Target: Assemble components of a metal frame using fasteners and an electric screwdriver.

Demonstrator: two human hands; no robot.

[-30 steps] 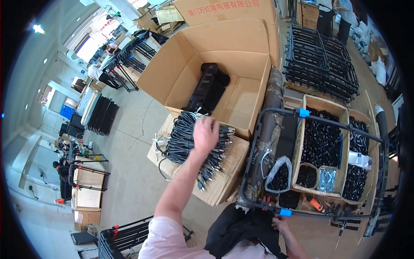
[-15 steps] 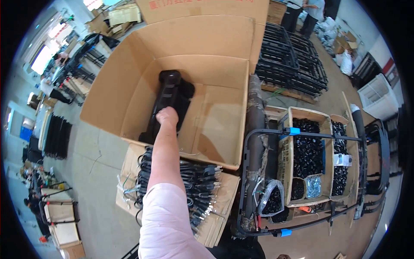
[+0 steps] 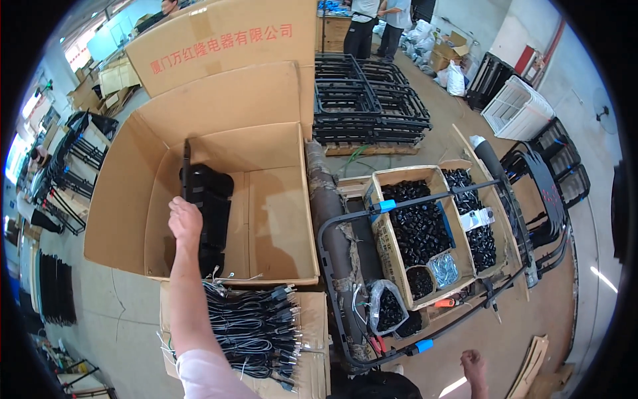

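Note:
My left hand (image 3: 185, 223) reaches into a large open cardboard box (image 3: 279, 199) and closes on the edge of a black moulded unit (image 3: 209, 199) standing against the box's left inner wall. Just below the box, beside my left forearm, a pile of black power cables (image 3: 256, 326) lies on flattened cardboard. My right hand (image 3: 473, 364) is low at the bottom edge, apart from the black metal frame (image 3: 345, 219). Only its back shows, so its fingers are hidden.
Right of the box, a black tubular frame surrounds cardboard trays of small black parts (image 3: 419, 229) and bags of screws (image 3: 444, 269). Stacked black wire racks (image 3: 369, 106) sit on a pallet behind. Other people stand at the far back (image 3: 372, 20).
My left hand left the cable pile, reached into the big box and now sits lower on the black unit's left side. My right hand has come off the frame.

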